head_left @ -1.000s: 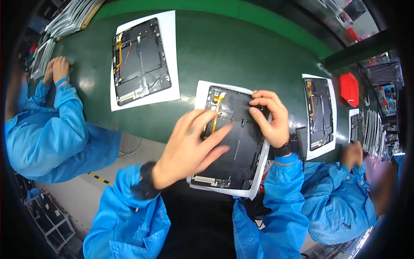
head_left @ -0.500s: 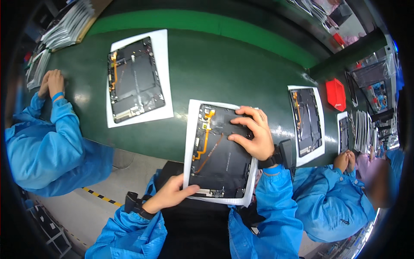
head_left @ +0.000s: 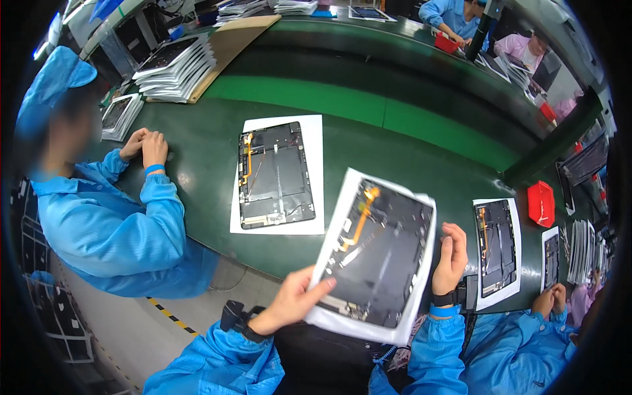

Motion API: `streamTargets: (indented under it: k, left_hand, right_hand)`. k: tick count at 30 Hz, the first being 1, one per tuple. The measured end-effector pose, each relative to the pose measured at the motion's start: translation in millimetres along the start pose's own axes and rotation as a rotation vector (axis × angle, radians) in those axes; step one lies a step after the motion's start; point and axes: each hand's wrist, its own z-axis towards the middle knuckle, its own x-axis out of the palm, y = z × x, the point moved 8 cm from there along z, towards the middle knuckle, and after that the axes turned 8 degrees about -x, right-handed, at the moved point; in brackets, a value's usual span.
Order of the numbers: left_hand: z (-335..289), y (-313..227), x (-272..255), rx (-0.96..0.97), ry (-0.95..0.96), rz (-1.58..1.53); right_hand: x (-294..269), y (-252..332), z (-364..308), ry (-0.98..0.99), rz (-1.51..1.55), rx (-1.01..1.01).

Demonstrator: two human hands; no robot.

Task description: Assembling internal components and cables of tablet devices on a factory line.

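A black tablet back housing [head_left: 388, 253] with an orange flex cable along its left side lies on a white sheet [head_left: 355, 327], tilted over the near edge of the table. My left hand [head_left: 293, 304] grips the lower left edge of both, thumb on top and fingers underneath. Just past the right edge stands my right hand [head_left: 450, 260], raised, with its fingers loosely apart and nothing in them. On the table to the left, a similar housing [head_left: 273, 191] rests on its own white sheet. Another housing [head_left: 498, 243] on white lies to the right.
A co-worker in blue [head_left: 118, 224] sits at left, hands together on the green table [head_left: 204, 151]. Stacked white-edged sheets [head_left: 174, 69] stand at the far left. At right are a red bin [head_left: 541, 204], a dark post [head_left: 559, 141] and another co-worker's hands [head_left: 550, 299].
My right hand has come off the housing's face to beside its right edge. The housing and sheet, still in my left hand, now tilt clockwise. The view has shifted, showing more at left.
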Motion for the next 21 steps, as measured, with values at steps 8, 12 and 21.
streamTargets:
  k: [8, 12, 21]
  left_hand:
    - [19.6, -25.3, -26.8, 0.102, -0.148, 0.0]
    - [12.7, -26.4, 0.9, 0.181, -0.189, 0.295]
    - [5.3, -33.3, 13.6, 0.129, -0.266, 0.405]
  right_hand:
    - [25.5, 12.3, -1.6, 0.169, 0.11, 0.041]
    - [18.2, 2.1, -21.5, 0.114, 0.056, 0.073]
    - [9.8, 8.1, -40.3, 0.067, 0.054, 0.226]
